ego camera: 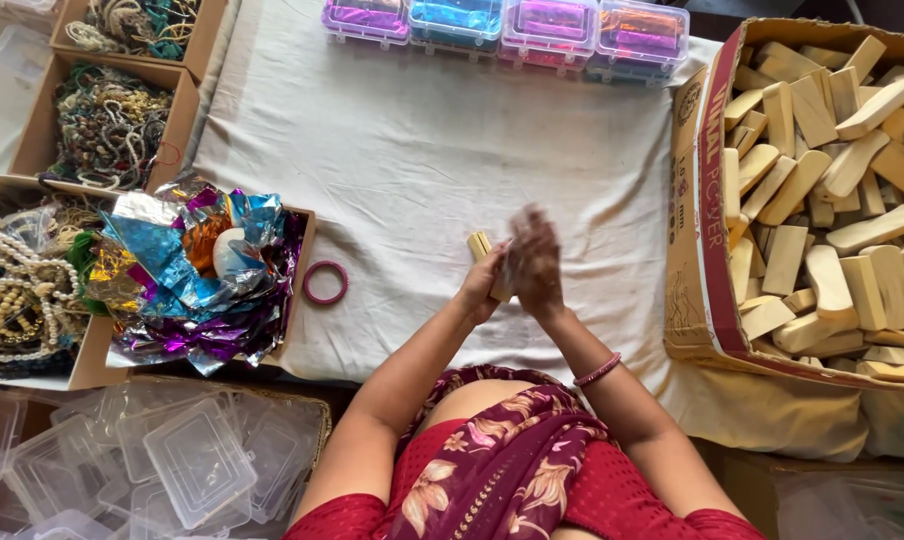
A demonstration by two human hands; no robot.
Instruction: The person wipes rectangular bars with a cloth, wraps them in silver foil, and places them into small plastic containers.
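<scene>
Wooden block (480, 246) sits clasped between both hands' fingers (532, 250).

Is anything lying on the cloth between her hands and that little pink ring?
Nothing visible does. The left hand holds a wooden block, with the blurred right hand against it. Only bare white cloth lies between them and the pink ring.

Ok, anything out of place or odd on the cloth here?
One pink ring lies alone on the white cloth, apart from the boxes. Foil sheets overflow their cardboard box. The right hand is motion-blurred over the wooden block.
</scene>
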